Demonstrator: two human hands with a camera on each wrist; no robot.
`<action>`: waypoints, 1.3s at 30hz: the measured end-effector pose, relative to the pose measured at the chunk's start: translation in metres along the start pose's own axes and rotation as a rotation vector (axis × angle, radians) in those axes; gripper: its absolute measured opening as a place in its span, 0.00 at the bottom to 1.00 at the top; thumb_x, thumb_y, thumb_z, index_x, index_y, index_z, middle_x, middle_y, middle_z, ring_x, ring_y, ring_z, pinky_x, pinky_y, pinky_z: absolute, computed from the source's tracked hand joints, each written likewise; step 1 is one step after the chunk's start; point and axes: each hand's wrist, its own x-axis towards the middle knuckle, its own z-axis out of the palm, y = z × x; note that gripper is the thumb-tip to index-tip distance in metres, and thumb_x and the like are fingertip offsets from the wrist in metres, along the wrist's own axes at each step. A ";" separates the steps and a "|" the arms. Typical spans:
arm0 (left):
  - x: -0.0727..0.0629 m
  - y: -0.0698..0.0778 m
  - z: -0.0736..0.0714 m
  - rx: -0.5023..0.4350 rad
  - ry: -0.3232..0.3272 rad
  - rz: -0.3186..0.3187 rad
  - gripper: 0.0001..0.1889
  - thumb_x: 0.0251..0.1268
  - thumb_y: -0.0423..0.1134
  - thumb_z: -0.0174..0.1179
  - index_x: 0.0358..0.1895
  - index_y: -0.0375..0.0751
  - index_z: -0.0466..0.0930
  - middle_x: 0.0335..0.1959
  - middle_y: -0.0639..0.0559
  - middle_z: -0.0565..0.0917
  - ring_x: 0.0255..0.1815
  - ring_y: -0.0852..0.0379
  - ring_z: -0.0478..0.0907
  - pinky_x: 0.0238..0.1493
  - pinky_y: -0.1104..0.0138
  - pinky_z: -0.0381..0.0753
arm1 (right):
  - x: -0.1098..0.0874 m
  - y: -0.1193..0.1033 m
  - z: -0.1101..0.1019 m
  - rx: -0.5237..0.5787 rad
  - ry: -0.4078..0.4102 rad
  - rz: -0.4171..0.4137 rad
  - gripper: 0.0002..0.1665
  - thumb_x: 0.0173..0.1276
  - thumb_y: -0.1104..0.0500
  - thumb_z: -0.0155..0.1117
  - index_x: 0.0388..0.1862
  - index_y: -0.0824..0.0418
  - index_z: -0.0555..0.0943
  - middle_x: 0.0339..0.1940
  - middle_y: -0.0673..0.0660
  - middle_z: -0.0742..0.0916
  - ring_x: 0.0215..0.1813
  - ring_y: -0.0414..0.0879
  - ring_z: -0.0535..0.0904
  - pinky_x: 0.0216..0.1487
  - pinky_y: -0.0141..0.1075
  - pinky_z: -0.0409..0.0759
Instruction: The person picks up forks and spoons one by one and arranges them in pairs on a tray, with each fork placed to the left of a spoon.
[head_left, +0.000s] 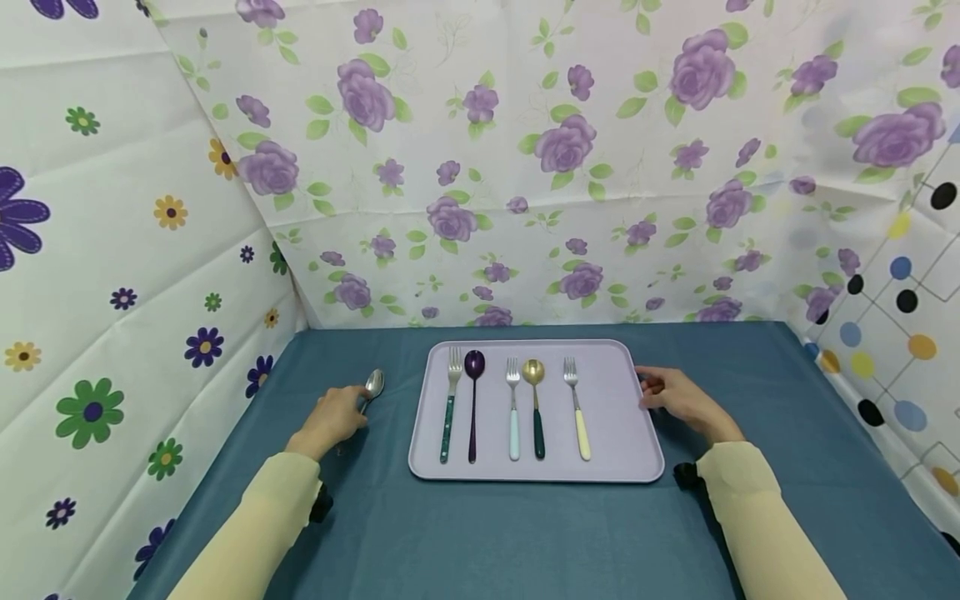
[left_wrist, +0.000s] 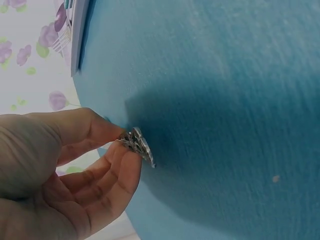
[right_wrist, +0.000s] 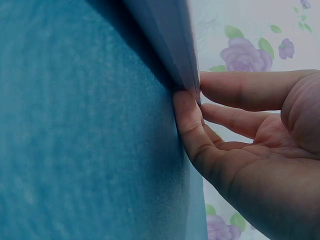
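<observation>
My left hand [head_left: 333, 418] pinches a silver spoon [head_left: 375, 382] by its handle, left of the tray. In the left wrist view, the ornate end of the spoon [left_wrist: 138, 145] sticks out between thumb and fingertips, just above the cloth. At the tray's right side, my right hand [head_left: 682, 398] holds the rim of the pale lilac tray [head_left: 637, 433] with thumb and fingertips. On the tray lie a green-handled fork [head_left: 448, 417], a dark purple spoon [head_left: 473, 392], a pale-blue-handled fork [head_left: 513, 417], a gold spoon with dark green handle [head_left: 537, 417] and a cream-handled fork [head_left: 581, 417].
A blue-grey cloth [head_left: 525, 542] covers the table. Behind it hangs a floral curtain [head_left: 480, 167], with patterned sheets at the left [head_left: 135, 250] and right [head_left: 922, 333]. The cutlery lies side by side, handles toward me, with a wider gap at the tray's right.
</observation>
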 end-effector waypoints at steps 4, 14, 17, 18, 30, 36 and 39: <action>0.002 0.001 0.001 0.002 0.002 -0.017 0.23 0.68 0.27 0.66 0.65 0.29 0.79 0.35 0.42 0.82 0.27 0.51 0.78 0.30 0.59 0.80 | 0.001 0.001 0.000 0.005 -0.002 -0.001 0.42 0.69 0.73 0.64 0.79 0.79 0.58 0.47 0.65 0.78 0.46 0.54 0.73 0.47 0.39 0.78; 0.003 0.011 -0.002 -0.012 0.015 0.020 0.23 0.69 0.27 0.64 0.66 0.30 0.79 0.33 0.43 0.81 0.23 0.53 0.76 0.27 0.61 0.77 | 0.001 0.002 -0.001 0.010 0.001 -0.014 0.42 0.69 0.73 0.64 0.78 0.79 0.58 0.45 0.63 0.78 0.46 0.53 0.73 0.45 0.37 0.78; 0.005 0.016 -0.003 -0.019 0.017 0.026 0.23 0.69 0.27 0.63 0.67 0.31 0.79 0.33 0.43 0.81 0.22 0.53 0.76 0.26 0.61 0.75 | 0.001 0.002 -0.002 0.006 0.006 -0.021 0.42 0.69 0.73 0.64 0.78 0.80 0.58 0.44 0.63 0.78 0.45 0.53 0.73 0.44 0.37 0.77; 0.006 0.019 -0.004 -0.016 0.020 0.029 0.23 0.69 0.27 0.64 0.67 0.32 0.79 0.34 0.43 0.81 0.23 0.53 0.76 0.27 0.61 0.76 | 0.001 0.002 -0.002 0.007 0.005 -0.022 0.42 0.69 0.73 0.64 0.78 0.80 0.58 0.44 0.63 0.78 0.45 0.53 0.73 0.44 0.37 0.77; 0.008 0.045 -0.007 -0.003 0.034 0.059 0.24 0.67 0.27 0.64 0.66 0.34 0.80 0.37 0.44 0.85 0.32 0.52 0.80 0.34 0.57 0.81 | -0.001 0.000 -0.001 0.008 -0.001 -0.015 0.43 0.69 0.73 0.64 0.79 0.79 0.57 0.46 0.64 0.78 0.46 0.54 0.72 0.45 0.40 0.77; 0.010 0.059 -0.007 -0.014 0.042 0.063 0.24 0.67 0.26 0.65 0.66 0.35 0.80 0.37 0.44 0.85 0.31 0.52 0.79 0.33 0.59 0.80 | 0.000 0.001 -0.001 0.008 0.009 -0.028 0.43 0.68 0.73 0.64 0.78 0.79 0.59 0.44 0.63 0.78 0.45 0.53 0.73 0.44 0.37 0.77; 0.011 0.068 -0.007 -0.027 0.040 0.066 0.24 0.67 0.27 0.65 0.67 0.35 0.80 0.40 0.43 0.86 0.33 0.53 0.81 0.34 0.58 0.82 | 0.000 0.000 -0.001 0.008 0.008 -0.032 0.42 0.68 0.73 0.64 0.78 0.80 0.58 0.44 0.63 0.78 0.45 0.53 0.73 0.44 0.37 0.77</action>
